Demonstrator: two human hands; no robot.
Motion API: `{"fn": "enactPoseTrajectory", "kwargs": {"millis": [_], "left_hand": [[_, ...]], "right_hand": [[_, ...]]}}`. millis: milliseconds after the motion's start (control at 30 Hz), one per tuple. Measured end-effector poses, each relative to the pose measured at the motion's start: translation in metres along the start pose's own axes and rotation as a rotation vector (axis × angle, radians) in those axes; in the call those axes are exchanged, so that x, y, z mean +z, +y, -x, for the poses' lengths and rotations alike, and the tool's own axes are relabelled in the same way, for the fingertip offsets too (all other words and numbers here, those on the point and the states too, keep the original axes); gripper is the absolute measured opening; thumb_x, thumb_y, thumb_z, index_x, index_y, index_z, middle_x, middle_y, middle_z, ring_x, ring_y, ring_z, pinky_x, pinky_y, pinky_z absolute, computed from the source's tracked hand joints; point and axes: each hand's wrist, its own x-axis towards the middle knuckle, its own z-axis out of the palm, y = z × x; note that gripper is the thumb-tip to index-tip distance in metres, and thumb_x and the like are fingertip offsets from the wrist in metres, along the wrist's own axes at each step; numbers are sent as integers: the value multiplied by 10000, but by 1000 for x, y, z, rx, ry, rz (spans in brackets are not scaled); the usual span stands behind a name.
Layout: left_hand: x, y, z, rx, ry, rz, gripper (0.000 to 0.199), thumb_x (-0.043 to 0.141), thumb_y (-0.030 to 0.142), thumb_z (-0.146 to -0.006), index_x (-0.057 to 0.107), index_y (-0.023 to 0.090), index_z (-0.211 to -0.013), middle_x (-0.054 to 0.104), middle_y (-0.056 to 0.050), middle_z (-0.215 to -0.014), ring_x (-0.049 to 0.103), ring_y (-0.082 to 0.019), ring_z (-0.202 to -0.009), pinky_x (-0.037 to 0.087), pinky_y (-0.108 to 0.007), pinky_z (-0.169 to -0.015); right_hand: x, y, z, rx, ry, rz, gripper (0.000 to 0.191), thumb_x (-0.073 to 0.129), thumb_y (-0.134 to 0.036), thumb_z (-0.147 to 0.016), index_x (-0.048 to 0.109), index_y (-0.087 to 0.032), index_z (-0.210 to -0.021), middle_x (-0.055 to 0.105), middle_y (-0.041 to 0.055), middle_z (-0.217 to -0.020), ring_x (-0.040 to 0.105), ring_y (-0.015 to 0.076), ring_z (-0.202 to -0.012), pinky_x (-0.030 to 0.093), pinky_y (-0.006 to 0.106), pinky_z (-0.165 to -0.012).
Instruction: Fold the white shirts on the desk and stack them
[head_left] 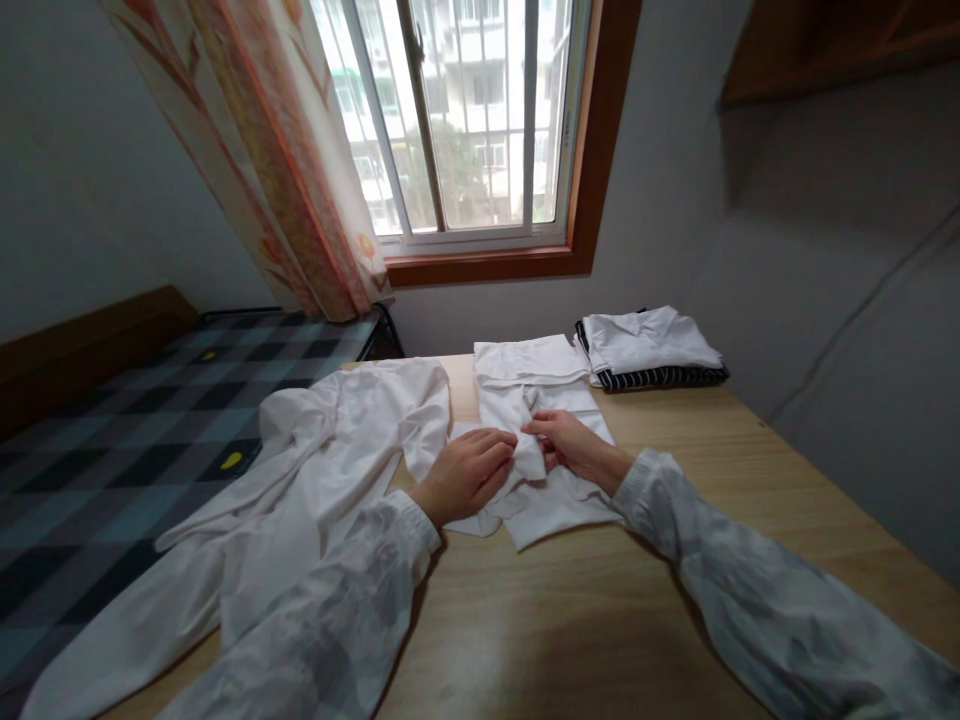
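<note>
A white shirt (562, 510) lies partly folded on the table, its collar end away from me and a bunched piece of cloth, seemingly a sleeve, in its middle. My right hand (574, 445) pinches that piece from the right between thumb and fingers. From the left, my left hand (472, 472) is closed on the same cloth, fingers curled over it and the thumb hidden. To the left, a second white shirt (330, 470) is spread loosely, wrinkled, with one sleeve trailing toward me over the table's left side.
A folded stack holds white garments (649, 340) over a black-and-white striped one (664, 378) at the table's far right. Left of the wooden table (517, 630) is a bed with a checked cover (180, 410). A curtain (292, 160) hangs by the window; a wooden shelf (840, 50) juts out upper right.
</note>
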Motion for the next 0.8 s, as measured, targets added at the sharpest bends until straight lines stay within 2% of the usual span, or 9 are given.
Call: {"fn": "enactPoseTrajectory", "kwargs": {"millis": [100, 200, 300, 400, 500, 600, 700, 800], "left_hand": [[1, 0, 1, -10, 6, -12, 209, 509, 222, -1110, 698, 231, -1200, 784, -125, -1247, 745, -276, -1192, 588, -454, -1107], [0, 1, -1, 36, -30, -23, 213, 508, 224, -1114, 701, 226, -1205, 782, -131, -1256, 733, -282, -1224, 569, -467, -1152], [-1, 3, -4, 74, -84, -11, 213, 510, 239, -1123, 707, 234, -1204, 780, -122, -1288, 739, -271, -1223, 524, -486, -1230], [-1, 3, -5, 82, -119, 1, 222, 504, 256, -1132, 715, 245, -1202, 784, -112, -1291, 750, -262, -1210, 504, -491, -1259], [0, 1, -4, 90, -121, -11, 222, 500, 257, -1136, 711, 242, -1204, 787, -112, -1287, 756, -255, -1195, 507, -484, -1253], [1, 0, -3, 107, -119, -38, 215, 493, 249, -1139, 699, 235, -1199, 789, -111, -1282, 758, -250, -1173, 508, -475, -1247], [3, 0, -3, 121, -114, -41, 208, 490, 247, -1138, 694, 232, -1180, 793, -115, -1263, 762, -252, -1147, 520, -464, -1225], [4, 0, -4, 117, -106, -21, 215, 489, 255, -1137, 700, 238, -1172, 797, -114, -1244, 766, -248, -1128, 530, -454, -1210]], "right_hand": [[0, 1, 0, -46, 108, 46, 247, 756, -211, -778, 579, -232, -949, 562, -79, -566, 535, 133, -423, 393, 187, -338], [-4, -2, -4, -50, 159, 116, 282, 773, -274, -821, 607, -234, -1045, 600, -68, -618, 572, 148, -446, 439, 215, -337], [-12, -11, -18, -58, 196, 203, 367, 875, -380, -831, 626, -232, -1056, 652, -36, -679, 624, 166, -495, 475, 239, -341], [-18, -21, -38, -123, 259, 268, 494, 1003, -382, -733, 633, -236, -1025, 682, -22, -667, 647, 187, -500, 470, 249, -344], [-17, -24, -53, -170, 263, 339, 420, 1010, -314, -695, 653, -218, -896, 659, -26, -603, 605, 159, -466, 425, 226, -355], [-12, -18, -58, -232, 264, 386, 271, 905, -268, -720, 654, -202, -799, 608, -49, -568, 521, 110, -449, 369, 197, -378], [-7, -11, -57, -299, 311, 283, 213, 807, -283, -734, 620, -208, -806, 594, -67, -612, 473, 89, -490, 340, 181, -424], [-8, -11, -55, -268, 364, 133, 256, 783, -246, -708, 585, -222, -868, 593, -71, -672, 498, 96, -542, 376, 182, -471]]}}
